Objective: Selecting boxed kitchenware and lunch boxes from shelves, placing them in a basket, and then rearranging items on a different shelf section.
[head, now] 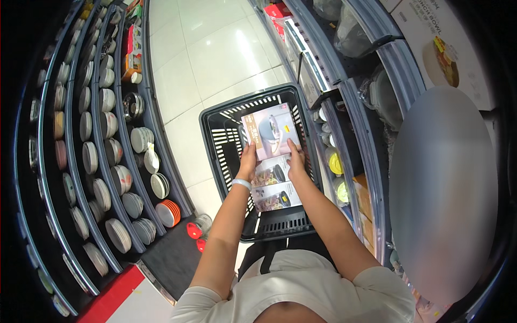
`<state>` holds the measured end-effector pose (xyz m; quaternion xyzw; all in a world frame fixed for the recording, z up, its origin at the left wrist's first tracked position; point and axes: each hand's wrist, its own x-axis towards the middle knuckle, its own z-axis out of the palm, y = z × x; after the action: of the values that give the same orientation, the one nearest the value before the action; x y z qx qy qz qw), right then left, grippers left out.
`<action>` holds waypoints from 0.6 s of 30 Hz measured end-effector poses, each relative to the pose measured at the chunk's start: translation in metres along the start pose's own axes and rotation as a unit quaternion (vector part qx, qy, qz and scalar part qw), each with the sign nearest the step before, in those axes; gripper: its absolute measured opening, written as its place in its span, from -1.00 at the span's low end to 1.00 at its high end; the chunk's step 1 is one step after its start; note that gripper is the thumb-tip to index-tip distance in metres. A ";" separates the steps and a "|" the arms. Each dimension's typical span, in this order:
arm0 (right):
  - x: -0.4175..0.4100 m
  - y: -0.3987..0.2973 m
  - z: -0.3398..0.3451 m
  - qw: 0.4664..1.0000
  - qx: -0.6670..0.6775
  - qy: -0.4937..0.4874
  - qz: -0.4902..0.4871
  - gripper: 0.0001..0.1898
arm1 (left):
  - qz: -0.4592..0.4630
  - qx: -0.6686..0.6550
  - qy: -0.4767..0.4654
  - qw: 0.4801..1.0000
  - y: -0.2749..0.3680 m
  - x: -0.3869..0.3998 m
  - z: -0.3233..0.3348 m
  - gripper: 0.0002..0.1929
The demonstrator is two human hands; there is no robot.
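Both my hands hold a pink and white printed cardboard box by its near corners, over a black plastic shopping basket. My left hand grips its left side, and a pale bangle circles that wrist. On the right side my right hand has its thumb on the top face. The box bears a picture of a bowl and a yellow sticker. Closer to my body, in the basket, lie two similar boxes printed with food and a dark bowl: one box just below my hands and another box beside it.
Shelves with stacked plates and bowls line the left side. On the right, shelving holds wrapped bowls and boxed goods. Jars with red lids stand low at left. Tiled floor runs between. A blurred oval hides part of the right.
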<state>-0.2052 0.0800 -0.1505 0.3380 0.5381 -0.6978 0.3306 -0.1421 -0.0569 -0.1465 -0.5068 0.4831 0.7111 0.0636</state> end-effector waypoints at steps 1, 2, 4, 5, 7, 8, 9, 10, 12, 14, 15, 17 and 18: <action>-0.004 -0.001 0.001 1.000 -0.011 -0.010 -0.017 -0.49 | 0.002 0.002 -0.001 1.000 0.002 -0.002 -0.002 -0.56; -0.007 -0.002 0.003 0.999 -0.023 -0.021 -0.035 -0.50 | -0.007 -0.003 -0.004 1.000 0.004 -0.005 -0.005 -0.56; -0.003 -0.003 -0.001 0.998 -0.007 -0.001 -0.055 -0.55 | -0.007 -0.013 -0.018 1.000 0.008 -0.013 -0.001 -0.53; -0.002 -0.004 -0.003 0.997 0.005 0.015 -0.071 -0.60 | -0.004 -0.010 -0.024 1.000 0.009 -0.019 0.002 -0.53; -0.010 -0.006 -0.008 0.997 -0.013 -0.013 -0.081 -0.58 | 0.008 -0.015 -0.023 1.000 0.020 -0.041 0.005 -0.50; -0.015 -0.006 -0.011 0.995 -0.033 -0.039 -0.089 -0.55 | 0.010 -0.002 -0.043 0.999 0.015 -0.043 -0.003 -0.40; -0.027 -0.009 -0.009 0.994 -0.030 -0.044 -0.094 -0.55 | 0.017 -0.002 -0.043 0.999 0.017 -0.053 -0.015 -0.40; -0.043 -0.013 -0.008 0.995 -0.003 -0.050 -0.088 -0.59 | 0.029 -0.032 -0.079 0.996 0.018 -0.061 -0.027 -0.36; -0.078 -0.021 -0.009 0.990 0.043 -0.094 -0.093 -0.58 | 0.072 -0.072 -0.100 0.990 0.018 -0.073 -0.057 -0.28; -0.106 -0.035 -0.026 0.989 0.033 -0.110 -0.094 -0.56 | 0.130 -0.066 -0.085 0.986 0.038 -0.098 -0.061 -0.31; -0.123 -0.040 -0.033 0.987 0.018 -0.134 -0.087 -0.54 | 0.154 -0.075 -0.105 0.980 0.044 -0.107 -0.074 -0.32; -0.149 -0.047 -0.048 0.980 0.006 -0.168 -0.105 -0.52 | 0.167 -0.087 -0.196 0.963 0.058 -0.137 -0.082 -0.26; -0.169 -0.053 -0.057 0.978 -0.005 -0.175 -0.114 -0.52 | 0.146 -0.055 -0.289 0.945 0.069 -0.159 -0.083 -0.18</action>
<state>-0.1490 0.1624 0.0062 0.1455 0.5103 -0.7766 0.3396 -0.0514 -0.0918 0.0193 -0.2062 0.4734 0.8537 0.0678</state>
